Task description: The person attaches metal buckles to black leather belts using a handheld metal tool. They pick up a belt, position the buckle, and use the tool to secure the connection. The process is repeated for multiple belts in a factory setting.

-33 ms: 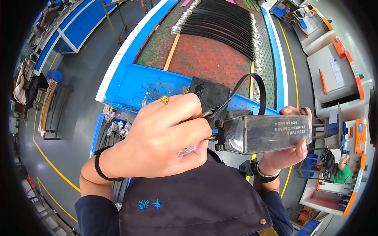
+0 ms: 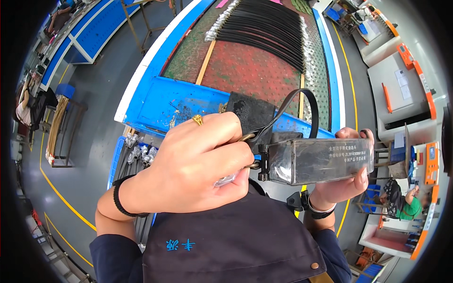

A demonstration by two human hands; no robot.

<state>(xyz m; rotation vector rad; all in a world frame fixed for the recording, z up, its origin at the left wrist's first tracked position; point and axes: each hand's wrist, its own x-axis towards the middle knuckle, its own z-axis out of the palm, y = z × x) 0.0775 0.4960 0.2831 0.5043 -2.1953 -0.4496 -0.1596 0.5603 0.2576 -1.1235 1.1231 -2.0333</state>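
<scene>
My left hand (image 2: 203, 162), a gold ring on one finger, is closed round a brass-coloured metal fitting (image 2: 247, 137); most of it is hidden by the fingers. A bit of clear plastic wrap (image 2: 227, 179) shows under them. My right hand (image 2: 342, 188) grips the far end of a long see-through box (image 2: 321, 162), dark inside, with fingers above and thumb below. The box's black end clamp (image 2: 264, 162) is right beside my left fingertips. From there a black strap (image 2: 311, 106) loops up over the box. Behind stands a worn black block (image 2: 250, 111).
A blue-edged worktable (image 2: 155, 99) with a red and green studded mat lies ahead. Across it lies a row of black cables (image 2: 264, 33) with plastic-wrapped ends. More wrapped cable ends (image 2: 141, 153) hang in a blue bin at the left. A person (image 2: 410, 207) in green sits far right.
</scene>
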